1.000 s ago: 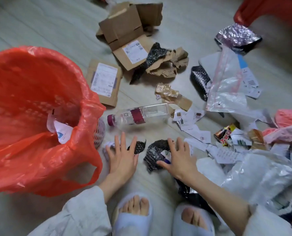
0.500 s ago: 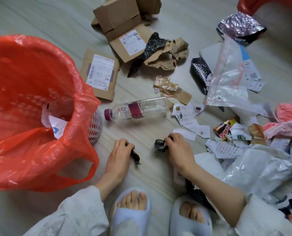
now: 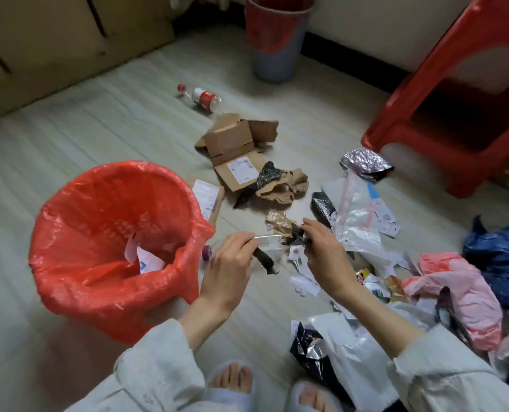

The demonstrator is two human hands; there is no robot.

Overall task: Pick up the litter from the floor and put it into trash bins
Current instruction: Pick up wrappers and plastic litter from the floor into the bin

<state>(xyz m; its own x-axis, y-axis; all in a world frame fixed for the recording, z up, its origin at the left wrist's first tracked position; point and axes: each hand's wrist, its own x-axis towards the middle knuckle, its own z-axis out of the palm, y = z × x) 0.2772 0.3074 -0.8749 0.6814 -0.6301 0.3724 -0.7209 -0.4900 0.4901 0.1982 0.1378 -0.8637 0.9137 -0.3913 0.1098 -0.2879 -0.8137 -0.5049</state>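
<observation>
My left hand point(image 3: 231, 263) is raised above the floor and grips a small black plastic scrap point(image 3: 265, 258) that hangs from its fingers. My right hand point(image 3: 321, 248) pinches a crumpled black wrapper point(image 3: 296, 237) at about the same height. Both hands hover just right of the bin with the red liner point(image 3: 77, 203), which holds a few white paper pieces point(image 3: 146, 258). A clear bottle with a maroon cap point(image 3: 207, 252) lies on the floor behind my left hand, mostly hidden.
Torn cardboard boxes point(image 3: 232, 141), brown paper point(image 3: 286, 187), plastic bags point(image 3: 357, 215), pink point(image 3: 455, 281) and dark blue bags point(image 3: 503, 251) litter the floor. A second bottle point(image 3: 201, 97) lies farther off. A grey bin with red liner point(image 3: 277, 37) stands by the wall, a red stool point(image 3: 461, 93) at right.
Both hands have lifted off the floor, each carrying a black scrap. The camera has tilted up, showing the far bin, the stool and the second bottle.
</observation>
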